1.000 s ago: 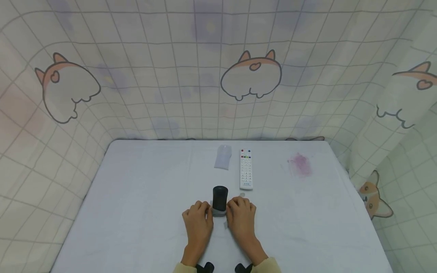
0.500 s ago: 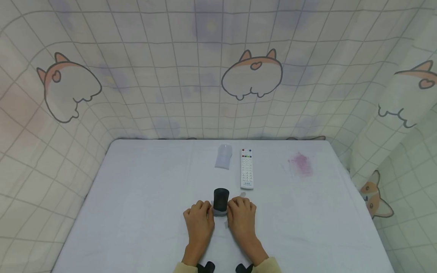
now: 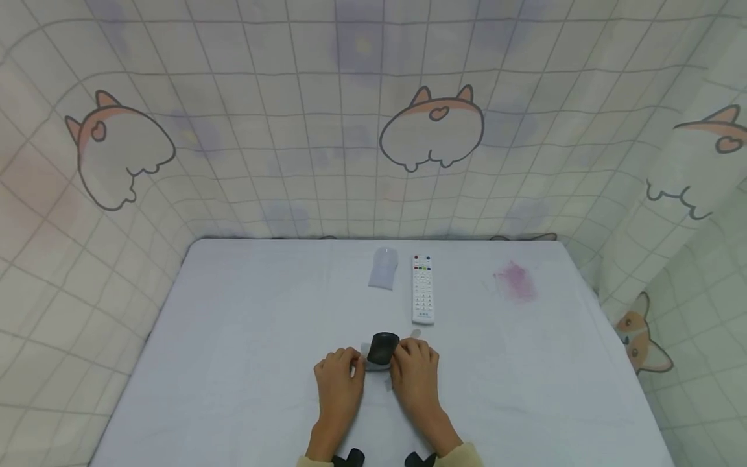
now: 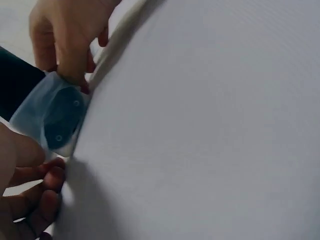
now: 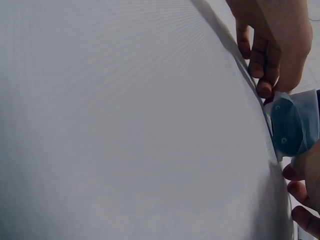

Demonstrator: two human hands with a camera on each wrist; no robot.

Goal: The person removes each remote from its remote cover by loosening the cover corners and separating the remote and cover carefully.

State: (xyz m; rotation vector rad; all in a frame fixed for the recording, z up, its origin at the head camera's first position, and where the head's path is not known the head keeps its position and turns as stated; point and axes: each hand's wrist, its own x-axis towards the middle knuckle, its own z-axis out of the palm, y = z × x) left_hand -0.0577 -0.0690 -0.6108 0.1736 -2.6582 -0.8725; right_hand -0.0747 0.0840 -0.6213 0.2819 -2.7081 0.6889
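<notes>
A black oblong device with a rounded end point(image 3: 383, 348) stands tilted to the right between the two hands. Its near end sits inside a translucent sleeve point(image 4: 37, 112), through which two small round marks show. My left hand point(image 3: 340, 381) pinches the sleeve's left edge with thumb and fingers. On the opposite edge, my right hand point(image 3: 417, 376) pinches it too, its fingertips right beside the device. In the right wrist view the sleeve point(image 5: 295, 122) wraps the device's end, with fingers on both sides of it.
A white remote control point(image 3: 423, 290) lies farther back on the white-covered table point(image 3: 251, 337). Left of it lies a flat translucent sleeve point(image 3: 383, 268). A pink stain point(image 3: 517, 281) marks the cloth at right. A patterned curtain point(image 3: 280, 130) surrounds the table's back and sides.
The black device has tipped to the right, and its far end appears lower and nearer than before. Both hands have stayed almost in place at the sleeve.
</notes>
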